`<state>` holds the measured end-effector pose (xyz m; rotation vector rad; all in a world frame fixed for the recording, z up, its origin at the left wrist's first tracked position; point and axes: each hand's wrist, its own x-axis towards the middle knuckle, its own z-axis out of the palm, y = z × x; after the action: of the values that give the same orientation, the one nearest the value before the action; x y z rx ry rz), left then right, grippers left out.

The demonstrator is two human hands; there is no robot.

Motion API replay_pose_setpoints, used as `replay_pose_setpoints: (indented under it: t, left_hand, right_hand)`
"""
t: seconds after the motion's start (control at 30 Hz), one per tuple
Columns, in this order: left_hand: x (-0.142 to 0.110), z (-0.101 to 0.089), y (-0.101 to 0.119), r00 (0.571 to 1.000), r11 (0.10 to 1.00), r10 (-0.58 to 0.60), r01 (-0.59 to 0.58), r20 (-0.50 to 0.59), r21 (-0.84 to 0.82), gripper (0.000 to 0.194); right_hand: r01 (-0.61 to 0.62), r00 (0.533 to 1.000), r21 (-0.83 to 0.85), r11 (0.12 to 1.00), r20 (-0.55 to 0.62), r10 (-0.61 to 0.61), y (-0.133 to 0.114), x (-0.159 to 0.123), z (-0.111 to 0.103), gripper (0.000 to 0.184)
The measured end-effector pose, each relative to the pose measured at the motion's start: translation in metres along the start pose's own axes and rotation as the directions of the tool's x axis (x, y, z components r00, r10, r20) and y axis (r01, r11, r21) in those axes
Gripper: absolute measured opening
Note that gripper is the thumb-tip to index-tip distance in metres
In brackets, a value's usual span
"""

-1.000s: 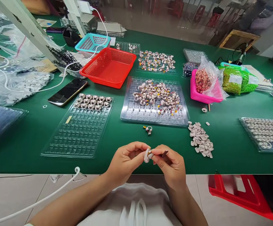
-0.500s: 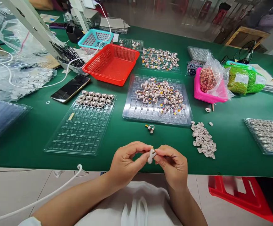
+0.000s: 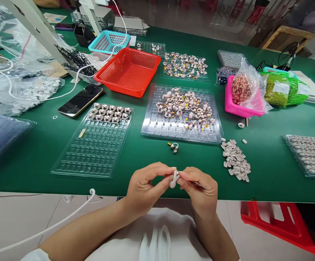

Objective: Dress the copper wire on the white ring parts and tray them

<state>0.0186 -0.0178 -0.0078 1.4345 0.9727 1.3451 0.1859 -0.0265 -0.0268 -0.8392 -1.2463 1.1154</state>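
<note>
**A Small Pale Part Is Pinched Between Two Hands**

A small pale part (image 3: 174, 180) is held up in front of the white shirt (image 3: 157, 232), just above the near edge of the green table (image 3: 135, 156). It is gripped from both sides. Its left side is pinched by the thumb and first finger of the left hand (image 3: 145, 186), and the other fingers are curled in. Its right side is pinched by the thumb and first finger of the right hand (image 3: 202, 186), with the rest folded toward the palm. What is tucked inside that palm cannot be told. Both arms are bent inward, so the fingertips are almost brought together.

The held part is smooth and looks curved, with a fat, round lower end. Beyond the hands, a loose ring-shaped part (image 3: 174, 147) with a yellow tip is seen on the table. A messy heap of curly parts (image 3: 186, 107) is spread on a clear, bumpy tray (image 3: 157, 131). To the right, flat pale bits with round corners (image 3: 235, 160) are piled up. To the left, shiny round parts (image 3: 108, 114) are set in neat rows at the far end of a thin, see-through tray (image 3: 86, 152).
</note>
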Motion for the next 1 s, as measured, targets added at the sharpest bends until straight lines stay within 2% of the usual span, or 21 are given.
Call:
replay_pose_setpoints:
  t: [0.13, 0.2, 0.3, 0.37, 0.53, 0.73, 0.83, 1.0]
  left_hand:
    - [0.002, -0.001, -0.001, 0.998, 0.999, 0.051, -0.051, 0.035, 0.006, 0.032]
    - [0.003, -0.002, -0.001, 0.995, 0.997, 0.075, -0.077, 0.063, 0.022, 0.033]
    - [0.004, -0.004, -0.001, 0.99, 0.993, 0.097, -0.103, 0.102, 0.055, 0.034]
    - [0.003, -0.005, -0.001, 0.986, 0.99, 0.111, -0.121, 0.125, 0.073, 0.034]
    - [0.002, -0.008, -0.001, 0.972, 0.981, 0.14, -0.162, 0.187, 0.109, 0.038]
    - [0.001, -0.01, 0.006, 0.954, 0.968, 0.13, -0.181, 0.27, 0.174, 0.045]
    - [0.001, -0.009, 0.007, 0.955, 0.97, 0.13, -0.178, 0.267, 0.165, 0.045]
    - [0.003, -0.006, 0.007, 0.972, 0.982, 0.073, -0.109, 0.223, 0.154, 0.032]
  right_hand:
    - [-0.059, 0.998, 0.032, 0.998, -0.019, 0.06, -0.001, -0.001, 0.0, 0.032]
    - [-0.148, 0.988, 0.064, 0.987, -0.028, 0.15, -0.004, 0.0, -0.001, 0.03]
    - [-0.324, 0.946, 0.068, 0.944, -0.007, 0.325, -0.009, 0.004, -0.003, 0.028]
    - [-0.386, 0.923, 0.061, 0.921, 0.033, 0.384, -0.012, 0.007, -0.005, 0.024]
    - [-0.417, 0.906, 0.067, 0.907, 0.115, 0.408, -0.014, 0.012, -0.01, 0.017]
    - [-0.401, 0.913, 0.063, 0.914, 0.114, 0.393, -0.014, 0.012, -0.012, 0.013]
    - [-0.393, 0.914, 0.054, 0.918, 0.128, 0.384, -0.014, 0.011, -0.012, 0.013]
    - [-0.376, 0.918, 0.004, 0.927, 0.134, 0.372, -0.013, 0.013, -0.013, 0.011]
